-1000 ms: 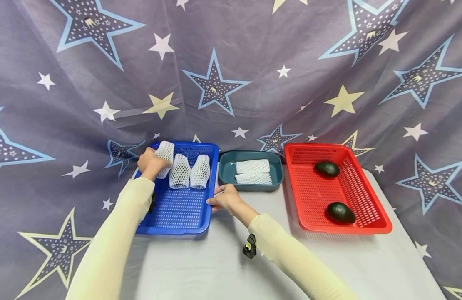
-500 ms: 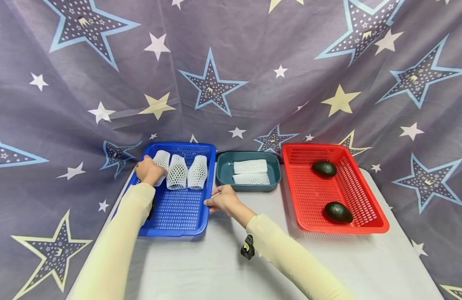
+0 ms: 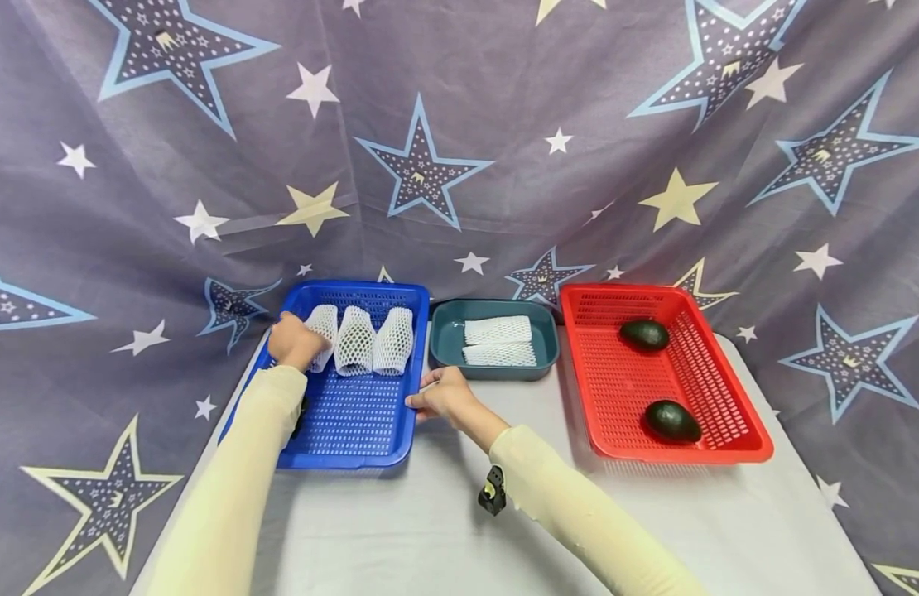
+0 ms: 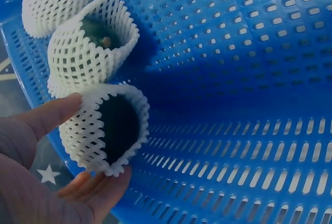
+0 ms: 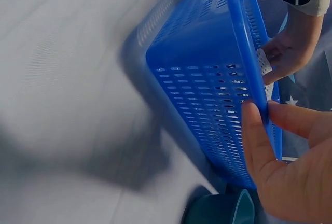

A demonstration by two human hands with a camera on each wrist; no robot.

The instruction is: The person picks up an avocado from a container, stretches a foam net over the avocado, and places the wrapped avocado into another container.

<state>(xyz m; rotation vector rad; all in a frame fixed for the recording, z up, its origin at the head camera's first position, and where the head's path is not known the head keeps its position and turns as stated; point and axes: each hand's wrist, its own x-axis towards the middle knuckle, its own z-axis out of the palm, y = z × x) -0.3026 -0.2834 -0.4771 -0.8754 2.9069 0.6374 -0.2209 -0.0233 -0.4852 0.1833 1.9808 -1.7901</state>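
At the left end of the row in the blue basket (image 3: 348,422), my left hand (image 3: 291,341) holds an avocado in a white foam net sleeve (image 4: 85,133). Its thumb lies on one side of the net and its fingers on the other. The dark avocado (image 4: 120,128) shows through the sleeve's open end. Two more netted avocados (image 3: 355,341) lie beside it. My right hand (image 3: 448,396) pinches the basket's right rim (image 5: 249,63) between thumb and fingers. Another dark item in the basket is mostly hidden behind my left sleeve.
Right of the blue basket stands a dark green tray (image 3: 497,374) with two flat foam net sleeves (image 3: 499,330). Farther right, a red basket (image 3: 623,397) holds two bare avocados (image 3: 673,420). A star-patterned curtain (image 3: 459,149) hangs behind the white table (image 3: 400,530).
My left hand has lowered the netted avocado into line with the other two, and it sits less tilted. My right hand keeps its hold on the rim.
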